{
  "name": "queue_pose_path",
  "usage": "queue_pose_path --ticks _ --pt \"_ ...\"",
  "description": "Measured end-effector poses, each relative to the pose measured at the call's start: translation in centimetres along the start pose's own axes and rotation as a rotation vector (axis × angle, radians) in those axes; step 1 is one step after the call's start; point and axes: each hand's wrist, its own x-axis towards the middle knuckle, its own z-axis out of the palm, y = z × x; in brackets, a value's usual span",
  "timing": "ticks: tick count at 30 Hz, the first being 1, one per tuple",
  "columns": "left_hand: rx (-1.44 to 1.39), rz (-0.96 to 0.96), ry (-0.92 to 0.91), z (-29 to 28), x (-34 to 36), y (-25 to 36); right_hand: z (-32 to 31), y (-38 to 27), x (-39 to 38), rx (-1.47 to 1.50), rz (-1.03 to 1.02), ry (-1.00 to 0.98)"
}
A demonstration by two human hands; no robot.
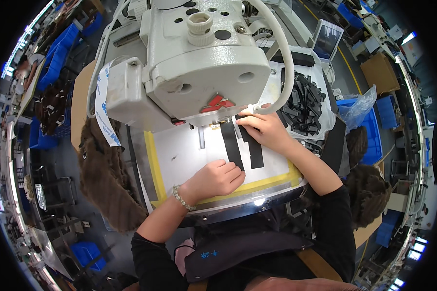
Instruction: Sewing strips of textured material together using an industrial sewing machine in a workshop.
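Head view: a long, flat matte-black strip lay on a white work surface bordered with yellow tape, its far end running under the bulky off-white sewing machine head toward the lit needle area. The left hand was curled at the strip's near end, fingers tucked under; whether it pinched the strip or only rested there, I could not tell. The right hand had its fingers bent and lowered beside the needle area, over the upper part of a second, shorter black strip; its grip there could not be made out either.

The step in hand looked like lining up the long strip for stitching. The next move seemed to call for keeping it flat and straight while guiding it, with the right fingertips clear of the needle.

The machine head hid most of the stitching point, the main obstacle to judging alignment. A curved white hose hung above the right hand. Beyond that hand, a heap of small black strips lay on a white plastic sheet. Brown furry material bulged beside the surface's left edge, and a clear plastic bag sat farther right.
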Motion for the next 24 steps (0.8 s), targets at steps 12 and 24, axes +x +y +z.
queue_pose_path --ticks 12,24 --pt "0.111 -0.199 0.015 -0.7 -0.1 -2.7 0.0 0.3 -0.1 0.005 0.065 -0.05" --pt "0.044 -0.228 0.084 -0.6 0.3 -0.5 -0.1 -0.1 0.2 -0.009 -0.055 -0.011"
